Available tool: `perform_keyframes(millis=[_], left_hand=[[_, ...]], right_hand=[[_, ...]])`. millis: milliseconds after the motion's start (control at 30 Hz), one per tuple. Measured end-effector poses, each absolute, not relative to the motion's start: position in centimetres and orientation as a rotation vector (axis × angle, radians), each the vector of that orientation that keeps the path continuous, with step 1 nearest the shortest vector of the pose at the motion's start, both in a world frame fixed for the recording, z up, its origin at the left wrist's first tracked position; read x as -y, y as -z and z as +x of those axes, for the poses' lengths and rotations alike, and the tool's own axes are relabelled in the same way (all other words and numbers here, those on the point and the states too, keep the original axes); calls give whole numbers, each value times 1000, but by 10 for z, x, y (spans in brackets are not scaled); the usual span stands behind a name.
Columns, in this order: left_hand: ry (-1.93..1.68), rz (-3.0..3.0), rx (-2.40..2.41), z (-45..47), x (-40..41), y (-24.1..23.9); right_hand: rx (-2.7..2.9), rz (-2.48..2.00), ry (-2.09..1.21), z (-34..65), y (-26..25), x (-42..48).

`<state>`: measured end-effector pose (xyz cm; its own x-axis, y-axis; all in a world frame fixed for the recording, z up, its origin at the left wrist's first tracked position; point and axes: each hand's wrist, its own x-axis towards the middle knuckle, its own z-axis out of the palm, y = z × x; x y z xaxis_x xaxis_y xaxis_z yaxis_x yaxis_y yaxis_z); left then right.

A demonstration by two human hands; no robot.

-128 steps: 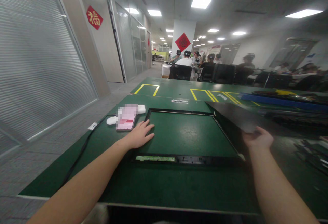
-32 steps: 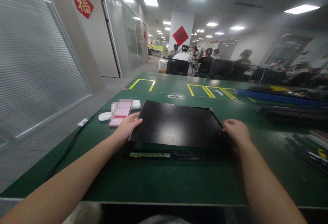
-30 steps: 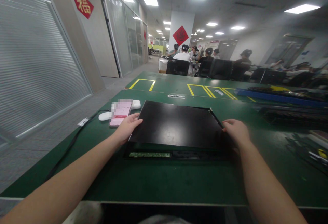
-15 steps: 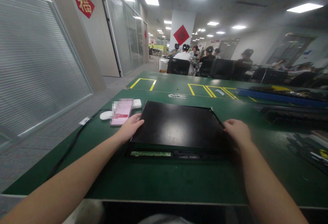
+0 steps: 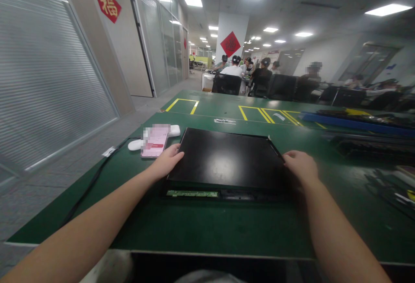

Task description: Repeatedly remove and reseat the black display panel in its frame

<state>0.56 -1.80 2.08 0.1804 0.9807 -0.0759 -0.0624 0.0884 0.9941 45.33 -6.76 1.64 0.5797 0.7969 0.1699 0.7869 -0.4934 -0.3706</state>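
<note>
A flat black display panel (image 5: pixel 223 157) lies over a black frame (image 5: pixel 249 195) on the green table. Along the near edge of the frame, a strip of green circuit board (image 5: pixel 192 194) is exposed. My left hand (image 5: pixel 169 160) grips the left edge of the panel, thumb on top and fingers partly hidden beside it. At the opposite side, my right hand (image 5: pixel 300 165) has its fingers closed on the right edge; whether they pinch the panel, the frame or both is hard to see.
Left of the panel lie a phone (image 5: pixel 154 141) and a white object (image 5: pixel 134 145), with a black cable (image 5: pixel 94 183) running off the table. Dark parts and a blue tray (image 5: pixel 324 119) stand at the right. Yellow tape marks (image 5: pixel 253 107) the far table; people sit beyond.
Both hands keep their places on the panel's edges. The whole view has shifted very slightly; the panel looks nearly unmoved.
</note>
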Motion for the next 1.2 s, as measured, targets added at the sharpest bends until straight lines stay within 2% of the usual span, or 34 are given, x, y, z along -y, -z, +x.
perform_keyframes(millis=[700,1200], left_hand=[[-1056,1151,-1131,8,20,-19],[-1059,1132,-1161,11,23,-24]], right_hand=[[1210,-2369,-169,450,-24,70],[1442,-2319,-262,465,9,51]])
